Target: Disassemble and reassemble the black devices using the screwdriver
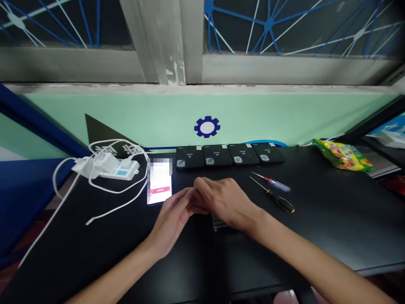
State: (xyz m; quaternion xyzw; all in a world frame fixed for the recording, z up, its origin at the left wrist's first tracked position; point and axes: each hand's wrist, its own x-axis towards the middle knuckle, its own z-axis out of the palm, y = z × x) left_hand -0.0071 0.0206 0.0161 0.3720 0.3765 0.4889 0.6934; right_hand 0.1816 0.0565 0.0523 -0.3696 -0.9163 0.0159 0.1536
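My left hand [172, 221] and right hand [223, 200] meet, fingertips together, right of the phone [160, 181]; I can't tell what they pinch. Beyond the phone and rightward, four black boxes [218, 157] stand in a row.

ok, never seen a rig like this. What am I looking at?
No machine: just a person's bare left hand and right hand. The one picture comes from a camera worn on their head, looking forward and down. On the black table: a lit phone, power strip, white cables, four flat black boxes, two screwdrivers and a snack packet. The fingers meet, hiding whether they hold anything. Something dark shows beside the right hand; unclear what.
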